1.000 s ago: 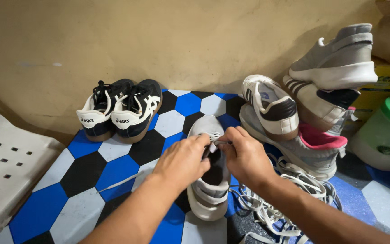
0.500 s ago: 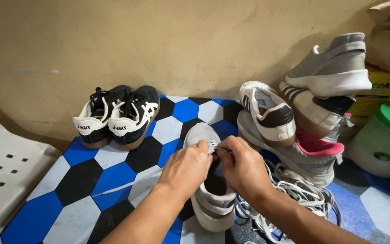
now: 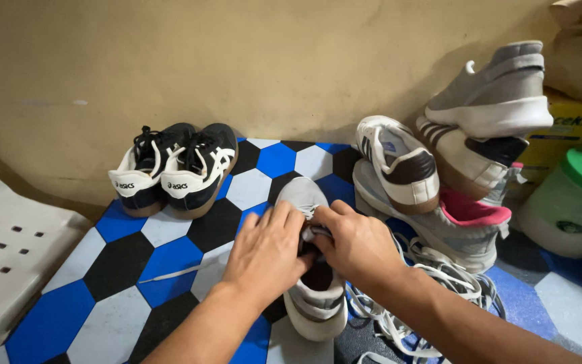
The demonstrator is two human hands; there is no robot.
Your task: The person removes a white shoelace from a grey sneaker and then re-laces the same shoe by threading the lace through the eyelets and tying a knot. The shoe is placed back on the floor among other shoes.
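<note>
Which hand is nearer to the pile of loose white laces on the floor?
The right. The right hand is on the grey shoe, directly beside the white laces lying to its right. The left hand is on the shoe's other side, farther from them.

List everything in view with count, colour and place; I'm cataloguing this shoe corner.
grey sneaker: 1, grey, mat centre, under both hands
black sneakers: 2, black and white, by wall, left
piled sneakers: 4, grey, white, pink-lined, right
loose laces: heap, white, right of grey sneaker
floor mat: 1, blue, black, grey hexagons
stool: 1, white, far left
tub: 1, green lid, far right
left hand: on grey sneaker
right hand: fingers pinching its lace
</note>
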